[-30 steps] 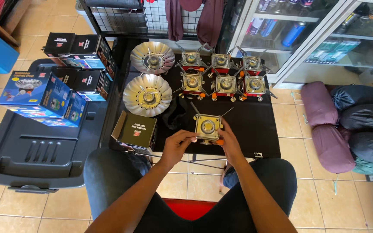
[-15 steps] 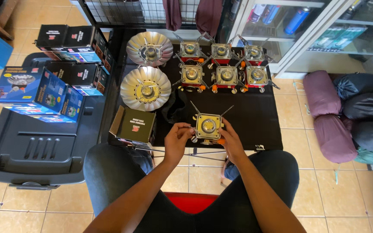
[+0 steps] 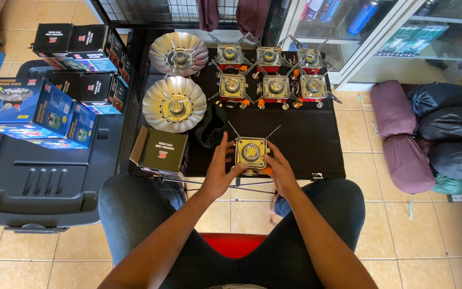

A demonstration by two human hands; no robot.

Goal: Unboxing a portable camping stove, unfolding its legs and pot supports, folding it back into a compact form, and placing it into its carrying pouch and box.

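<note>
- The left hand (image 3: 219, 172) and the right hand (image 3: 280, 170) clasp a small square camping stove (image 3: 251, 153) from either side, fingers curled narrowly around its body; it sits between them at the near edge of the black table (image 3: 316, 144).
- Its thin wire pot arms (image 3: 271, 131) stick out just beyond the fingertips. These look easy to bend or snag, and with the stove so close to the table edge a slipped grip could tip it toward the lap.
- Just left of the left hand stands an open dark cardboard box (image 3: 159, 152), partly overhanging the table corner, so a nudge from the wrist could knock it off.
- Ahead of the hands lies a black pouch (image 3: 209, 128); beyond it are two round silver windshield stoves (image 3: 175, 104) and six more square stoves (image 3: 271, 69) in two rows.
- Far left of the hands, a dark plastic bin lid (image 3: 33, 182) carries blue and black stove cartons (image 3: 33, 109).
- Well right of the hands, rolled sleeping bags (image 3: 429, 134) lie on the beige tiled floor (image 3: 370, 214); a glass cabinet (image 3: 380, 37) stands behind the table.
</note>
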